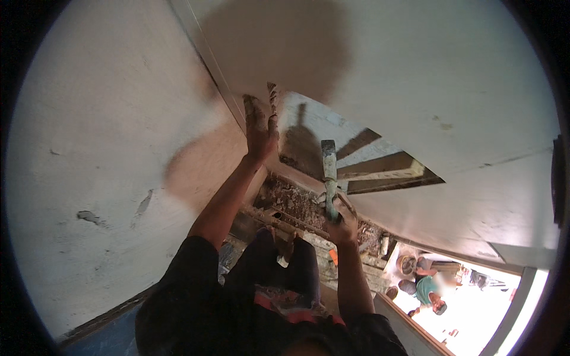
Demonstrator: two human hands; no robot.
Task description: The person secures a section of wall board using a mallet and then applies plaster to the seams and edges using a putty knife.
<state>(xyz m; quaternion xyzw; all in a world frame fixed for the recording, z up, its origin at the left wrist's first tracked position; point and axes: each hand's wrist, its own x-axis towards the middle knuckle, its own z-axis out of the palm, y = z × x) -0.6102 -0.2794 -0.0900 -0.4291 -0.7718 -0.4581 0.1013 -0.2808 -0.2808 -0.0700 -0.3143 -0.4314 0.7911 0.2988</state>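
Note:
My left hand point(260, 135) is up at the corner where two pale panels meet, fingers stretched out and apart against the surface. Beside its thumb is a narrow, rough-edged dark strip point(272, 98); whether it is loose or part of the panel I cannot tell. In my right hand point(342, 222), the fingers wrap round a long, narrow hand tool point(329, 166), pale and smeared, with a dark squared upper end. The tool points upward in front of a lighter panel section point(309, 110) with dark shadowed gaps.
Large pale panels point(107, 136) rise on both sides. Below lies a ledge of rough debris point(291, 199), near my legs point(303, 264). At the lower right, past a frame edge point(510, 314), a person in a green top point(426, 291) is far below near round containers point(407, 264).

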